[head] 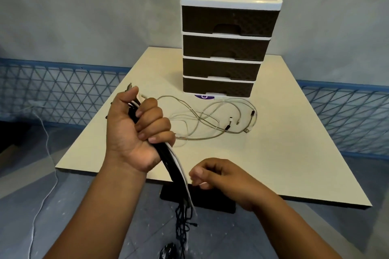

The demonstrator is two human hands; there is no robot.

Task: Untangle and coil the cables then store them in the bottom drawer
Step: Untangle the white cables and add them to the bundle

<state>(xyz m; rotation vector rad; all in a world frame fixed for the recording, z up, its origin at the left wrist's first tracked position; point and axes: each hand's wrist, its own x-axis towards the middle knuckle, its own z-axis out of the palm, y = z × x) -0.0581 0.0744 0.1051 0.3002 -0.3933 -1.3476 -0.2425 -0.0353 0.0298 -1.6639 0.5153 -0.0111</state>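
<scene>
Cables (168, 166), mostly black with one flat white one, are bunched in the left hand (134, 130), which is raised in a closed fist above the near edge of the bench (294, 153); short plug ends stick up out of the top of the fist, and the long strands hang down from it past the bench edge toward the floor (105, 206), where their lower ends are dark and tangled. The right hand (212, 174) sits lower and to the right, just beside the hanging bunch, its fingers curled in with thumb and forefinger pinched close; whether it grips a strand I cannot tell. More cables, thin pale ones (210, 120), lie loose and looped over each other on the bench between the left hand and the drawer unit (227, 42), with several small plugs showing at their ends on the right side of the heap. That unit stands upright toward the far part of the bench, white framed with four dark drawers stacked, all closed, and a red sticker on its top tray. Its bottom drawer (217, 87) is shut, and the pale loops reach almost to its front. A thin white cord (45, 132) runs across the floor on the left
</scene>
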